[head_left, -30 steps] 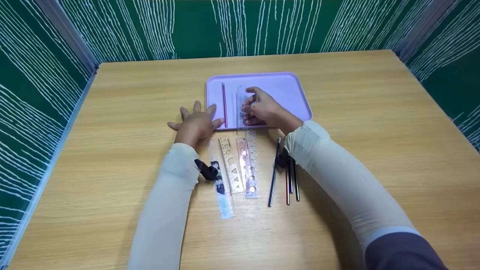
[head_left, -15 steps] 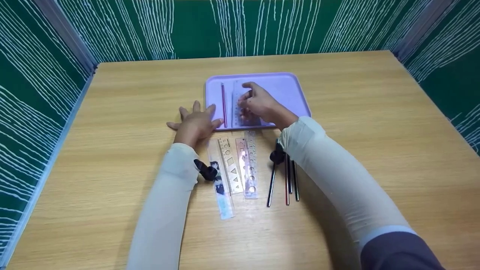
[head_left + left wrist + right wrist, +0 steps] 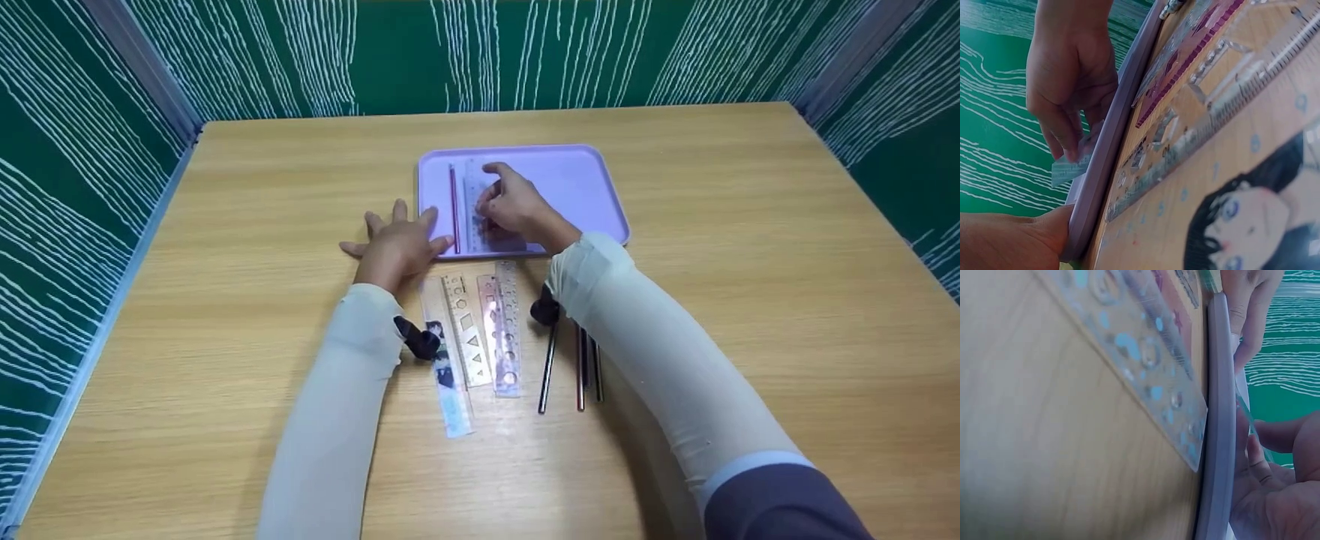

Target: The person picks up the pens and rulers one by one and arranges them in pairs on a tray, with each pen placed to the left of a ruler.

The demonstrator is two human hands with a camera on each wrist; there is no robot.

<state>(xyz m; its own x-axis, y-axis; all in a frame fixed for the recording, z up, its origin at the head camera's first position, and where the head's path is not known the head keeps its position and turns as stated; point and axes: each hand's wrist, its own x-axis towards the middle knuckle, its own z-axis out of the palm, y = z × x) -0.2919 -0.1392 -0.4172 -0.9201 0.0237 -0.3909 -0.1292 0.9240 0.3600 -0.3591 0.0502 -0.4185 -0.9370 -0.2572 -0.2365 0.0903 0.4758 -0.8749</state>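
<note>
A person's right hand (image 3: pixel 514 204) pinches a clear ruler (image 3: pixel 472 184), tilted, between thumb and fingers over the left half of a purple tray (image 3: pixel 574 191), beside a red pencil (image 3: pixel 454 210). The left hand (image 3: pixel 397 247), fingers spread and gripping nothing, touches the tray's near-left edge. Other rulers (image 3: pixel 468 330) and pencils (image 3: pixel 550 367) lie nearer on the table (image 3: pixel 225 315).

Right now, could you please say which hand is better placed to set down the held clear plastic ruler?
Probably the right hand: it pinches the clear plastic ruler over the purple rectangular tray, while the left hand lies spread at the tray's left edge.
</note>
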